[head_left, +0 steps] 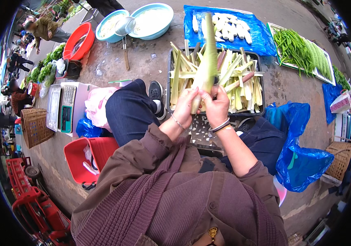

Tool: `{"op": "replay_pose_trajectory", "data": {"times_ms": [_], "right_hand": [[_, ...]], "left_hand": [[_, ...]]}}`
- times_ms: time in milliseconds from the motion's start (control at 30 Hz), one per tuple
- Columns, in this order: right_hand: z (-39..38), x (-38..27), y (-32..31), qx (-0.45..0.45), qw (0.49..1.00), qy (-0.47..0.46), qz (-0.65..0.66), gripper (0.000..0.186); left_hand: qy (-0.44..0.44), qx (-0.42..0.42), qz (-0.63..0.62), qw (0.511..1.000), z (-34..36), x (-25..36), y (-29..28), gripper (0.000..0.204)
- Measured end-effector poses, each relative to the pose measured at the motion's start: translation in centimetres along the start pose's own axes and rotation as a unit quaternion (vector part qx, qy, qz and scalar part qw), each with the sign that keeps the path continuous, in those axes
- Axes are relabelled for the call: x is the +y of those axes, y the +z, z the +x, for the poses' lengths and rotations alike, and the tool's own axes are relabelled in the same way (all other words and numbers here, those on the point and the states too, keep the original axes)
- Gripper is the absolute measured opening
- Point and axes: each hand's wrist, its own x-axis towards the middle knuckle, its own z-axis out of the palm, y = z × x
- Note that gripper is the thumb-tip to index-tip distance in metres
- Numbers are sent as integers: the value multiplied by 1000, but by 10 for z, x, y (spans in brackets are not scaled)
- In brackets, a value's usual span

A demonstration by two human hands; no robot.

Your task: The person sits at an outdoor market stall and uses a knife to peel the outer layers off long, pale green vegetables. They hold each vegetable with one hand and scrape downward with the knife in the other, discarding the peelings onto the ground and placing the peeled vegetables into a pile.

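A long pale-green water bamboo shoot [208,61] stands upright between my hands, its upper end slightly blurred. My left hand [185,107] is closed round the shoot's lower part. My right hand [217,105] pinches it from the other side, thumb against the stalk. A small dark thing shows at the right fingertips; I cannot make out what it is. Just beyond my hands is a black crate [169,92] heaped with stripped green and reddish husks [241,78]. White peeled shoots [229,28] lie on a blue plastic sheet [261,43] behind the crate.
Blue basins [168,30], a strainer [125,28] and a red tub [86,41] stand at the far left. A scale [67,107] and red basket [73,158] are by my left leg. Green beans [294,49] lie far right; blue bags [302,164] sit near right. People stand at left.
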Motion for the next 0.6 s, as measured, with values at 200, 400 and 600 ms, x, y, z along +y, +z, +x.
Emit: {"op": "replay_pose_trajectory", "data": {"times_ms": [200,400,600], "right_hand": [[0,5,6,-97,981,72,151,13],[50,48,-37,23,992,60,-111,30],[63,57,-74,40,897,61,-435,38]], "left_hand": [[0,112,-75,991,30,0,-32,31],[-41,-4,-118,992,-6,15,-42,43],[-43,-67,-104,991,-13,24,-24,53]]}}
